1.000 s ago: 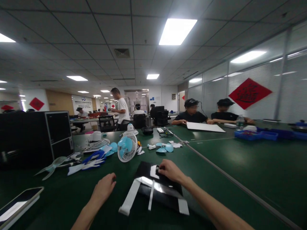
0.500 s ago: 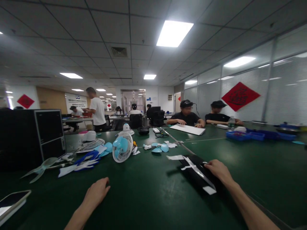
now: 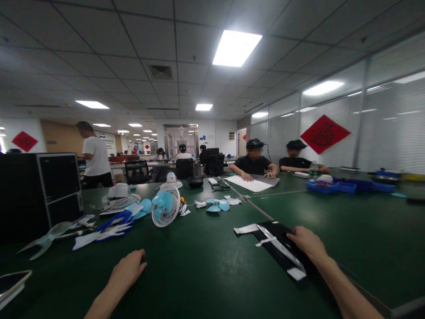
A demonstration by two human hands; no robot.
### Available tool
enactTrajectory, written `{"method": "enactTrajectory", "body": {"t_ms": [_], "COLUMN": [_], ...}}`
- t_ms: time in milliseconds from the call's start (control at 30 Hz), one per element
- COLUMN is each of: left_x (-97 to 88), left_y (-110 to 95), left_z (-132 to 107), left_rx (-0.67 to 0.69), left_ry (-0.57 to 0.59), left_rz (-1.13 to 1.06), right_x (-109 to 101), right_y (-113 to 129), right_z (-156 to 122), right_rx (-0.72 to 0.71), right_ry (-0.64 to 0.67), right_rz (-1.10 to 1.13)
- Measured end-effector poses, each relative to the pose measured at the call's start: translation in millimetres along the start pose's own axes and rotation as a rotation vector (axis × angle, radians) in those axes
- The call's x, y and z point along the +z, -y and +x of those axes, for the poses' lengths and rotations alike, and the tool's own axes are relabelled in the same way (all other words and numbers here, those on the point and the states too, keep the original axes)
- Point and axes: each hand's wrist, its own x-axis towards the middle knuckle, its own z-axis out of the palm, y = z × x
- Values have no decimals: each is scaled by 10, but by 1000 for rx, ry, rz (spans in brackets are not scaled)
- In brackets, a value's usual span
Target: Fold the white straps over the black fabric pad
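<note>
My right hand (image 3: pixel 308 243) lies on a flat black pad with white straps (image 3: pixel 277 248), lying on the green table (image 3: pixel 206 261) to my right; the fingers curl over the pad's near edge. My left hand (image 3: pixel 128 270) rests on the bare table surface at the lower left, fingers loosely bent, nothing in it. A small white fan with light blue blades (image 3: pixel 165 205) stands upright beyond my left hand.
White and blue gloves (image 3: pixel 106 226), a fan grille (image 3: pixel 119 201) and loose blue fan parts (image 3: pixel 215 205) lie further back. A black computer case (image 3: pixel 43 190) stands at left, a phone (image 3: pixel 11 283) at the near left edge. Two seated people (image 3: pixel 255 161) work across the table; blue trays (image 3: pixel 332 186) sit right.
My right hand has dragged the black pad from in front of me over to the right. The left hand stayed on the table. The view has turned right.
</note>
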Motion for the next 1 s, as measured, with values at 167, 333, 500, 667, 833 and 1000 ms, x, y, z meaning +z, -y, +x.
{"method": "enactTrajectory", "body": {"t_ms": [167,333,500,667,833,1000], "left_x": [-17,-1,16,0,38,44], "left_y": [-30,-40,-53,-69,-22,-32], "left_z": [-18,-14,-19,-29,18,1], "left_rx": [-3,5,21,12,25,17], "left_ry": [7,-1,-32,-15,-13,-18], "left_rz": [1,-5,22,28,9,5], "right_x": [-38,-3,16,50,62,133], "right_y": [25,-108,-123,-83,-53,-89], "right_z": [-383,-812,-985,-1005,-1064,-1019], "right_rx": [9,52,26,16,20,20], "right_ry": [-53,28,57,27,44,33], "right_rz": [62,190,301,376,419,463]}}
